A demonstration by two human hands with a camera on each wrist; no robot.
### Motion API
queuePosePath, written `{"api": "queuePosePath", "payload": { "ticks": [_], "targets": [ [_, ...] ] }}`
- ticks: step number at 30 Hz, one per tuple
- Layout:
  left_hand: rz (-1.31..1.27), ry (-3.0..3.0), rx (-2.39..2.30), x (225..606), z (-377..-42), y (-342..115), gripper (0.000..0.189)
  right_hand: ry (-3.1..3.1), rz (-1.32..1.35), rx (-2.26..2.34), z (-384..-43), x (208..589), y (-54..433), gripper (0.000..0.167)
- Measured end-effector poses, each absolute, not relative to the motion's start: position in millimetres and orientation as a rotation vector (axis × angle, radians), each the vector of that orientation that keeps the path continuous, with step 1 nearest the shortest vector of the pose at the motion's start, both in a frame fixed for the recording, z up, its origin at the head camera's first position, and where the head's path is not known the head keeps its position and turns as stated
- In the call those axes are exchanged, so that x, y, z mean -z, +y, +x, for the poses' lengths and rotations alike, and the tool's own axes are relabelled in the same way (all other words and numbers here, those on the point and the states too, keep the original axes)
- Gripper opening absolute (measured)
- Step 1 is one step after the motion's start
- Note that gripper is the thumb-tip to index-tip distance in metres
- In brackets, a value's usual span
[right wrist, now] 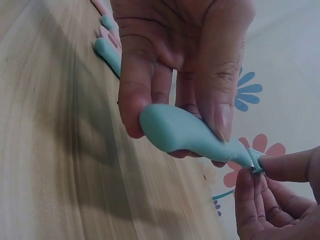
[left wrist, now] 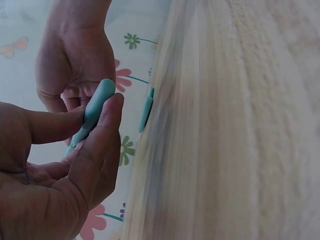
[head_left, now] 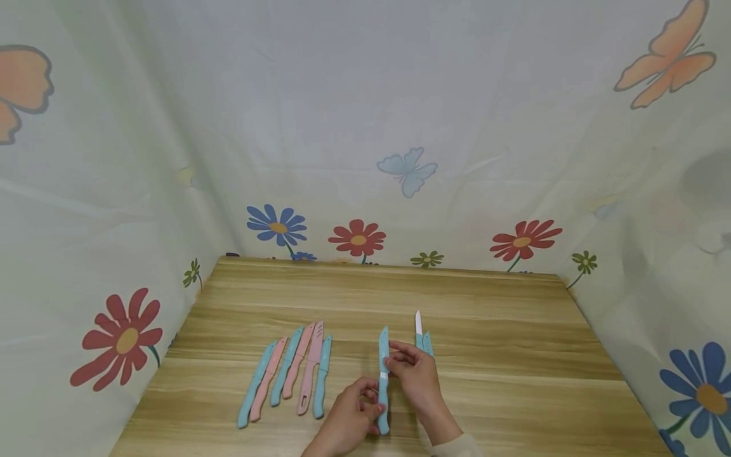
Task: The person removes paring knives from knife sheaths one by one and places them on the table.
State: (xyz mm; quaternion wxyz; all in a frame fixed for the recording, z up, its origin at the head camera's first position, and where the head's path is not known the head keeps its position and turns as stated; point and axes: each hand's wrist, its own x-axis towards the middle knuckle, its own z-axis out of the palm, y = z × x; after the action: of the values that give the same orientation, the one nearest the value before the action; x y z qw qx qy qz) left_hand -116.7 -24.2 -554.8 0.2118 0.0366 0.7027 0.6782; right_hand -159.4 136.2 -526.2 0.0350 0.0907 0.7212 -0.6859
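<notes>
Altogether eight knives (head_left: pixel 384 390), two hands (head_left: pixel 349 411)

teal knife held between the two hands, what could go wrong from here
A strip of blade shows between the handle and sheath; the right hand, pinching the sheath, might slip onto it.
A second teal knife lies unsheathed just beyond that hand; a careless reach could brush its bare edge.

Held knife's handle (right wrist: pixel 175 130): smooth matt plastic
Sheath (head_left: pixel 384 346): matt plastic
Tabletop (head_left: pixel 502 406): smooth wood grain
Backdrop (head_left: pixel 342 95): creased matt cloth
</notes>
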Motion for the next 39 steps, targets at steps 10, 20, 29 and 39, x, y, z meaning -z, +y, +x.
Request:
{"api": "queuePosePath", "payload": {
  "ticks": [10,20,29,39],
  "targets": [
    [0.092,1.95,-1.877,553.1,-114.5,-23.6,0.029,2.246,0.261,2.106,-164.9,523.5,137.6,0.036],
    [0.097,1.953,-1.889,554.7,-115.0,-23.4,0.029,2.252,0.239,2.119,-168.4,517.9,137.9,0.036],
    [0.103,1.948,-1.896,555.9,-115.6,-23.7,0.03,2.259,0.225,2.124,-171.3,514.5,137.3,0.036],
    [0.094,1.936,-1.885,555.7,-114.5,-24.1,0.028,2.26,0.234,2.122,-176.0,513.7,137.5,0.034]
  ]
}}
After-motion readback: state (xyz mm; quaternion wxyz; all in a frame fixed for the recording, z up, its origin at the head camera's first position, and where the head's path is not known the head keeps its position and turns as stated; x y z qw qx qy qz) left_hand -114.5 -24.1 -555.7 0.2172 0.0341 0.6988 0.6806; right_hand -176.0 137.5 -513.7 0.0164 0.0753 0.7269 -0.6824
